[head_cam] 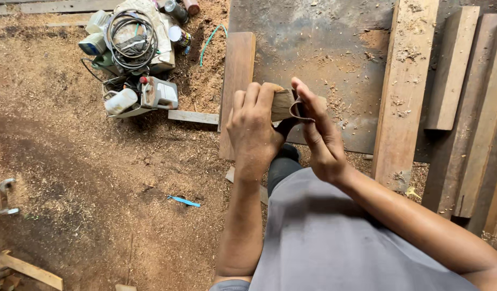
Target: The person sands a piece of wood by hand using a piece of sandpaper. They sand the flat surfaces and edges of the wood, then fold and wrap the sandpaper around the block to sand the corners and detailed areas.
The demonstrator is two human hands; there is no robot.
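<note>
The small wooden block (282,103) is held between both hands, in front of the person's body and above the edge of a dark dusty sheet (313,54). Its long axis lies nearly level across the view, left to right, with the right end a little lower. A strip of brown sandpaper (301,110) curls around that right end.

The left hand (254,129) is closed over the left part of the block, four fingers folded on top, so it is clamped on the block. The right hand (318,134) has its fingers nearly straight and pressed together, pointing away from the body; it presses the sandpaper against the block's end. I cannot tell whether the thumb closes under it.

One reddish board (237,81) lies just behind the left hand, its long axis running away from the person. To the right lie one wide pale plank (405,91) with sawdust on it and about four darker planks (475,108) side by side, all with the same direction.

At upper left, one heap of tools (135,59) rests on the sawdust floor (70,161): one coiled cable, several power tools, three cans. One blue scrap (184,201) lies on the floor near the left forearm.
</note>
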